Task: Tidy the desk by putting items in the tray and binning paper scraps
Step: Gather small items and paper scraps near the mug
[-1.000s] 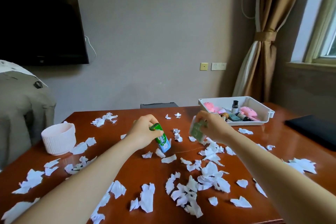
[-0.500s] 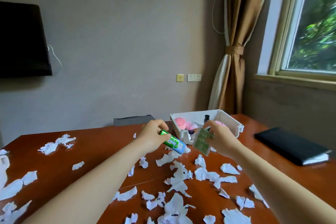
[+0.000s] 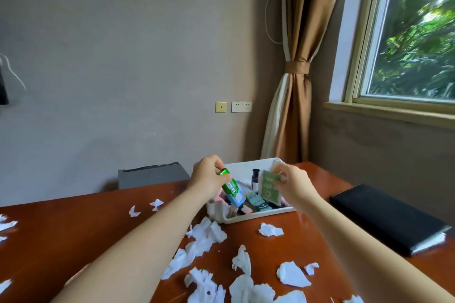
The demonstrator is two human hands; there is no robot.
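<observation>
- Two hands hover over the white tray [image 3: 261, 214] at lower centre of the head view, each carrying one item from the desk.
- Our left hand [image 3: 209, 177] is closed around a green and blue tube [image 3: 232, 188], tilted with its blue end pointing down into the tray's left part.
- Our right hand [image 3: 294, 184] pinches a flat green packet [image 3: 269, 186] by its upper edge, so that it hangs upright above the tray's right half.
- Inside the tray we make out a small dark bottle [image 3: 255, 178] standing at the back and a few teal and pink things lying in front, partly hidden by what we hold.
- Neither item appears to have been let go, so we judge this the step of dropping both into the tray.
- Across the brown desk [image 3: 73, 229], white paper scraps [image 3: 204, 241] lie thick in the lower centre of the frame, with more at the far left edge and one just before the tray's near rim.
- No bin shows in this frame, and by our reckoning the binning half of the job is barely begun, if at all.
- At lower right a black folder [image 3: 389, 216] lies on the desk, well apart from the tray; whether it counts as an item to stow we cannot tell.
</observation>
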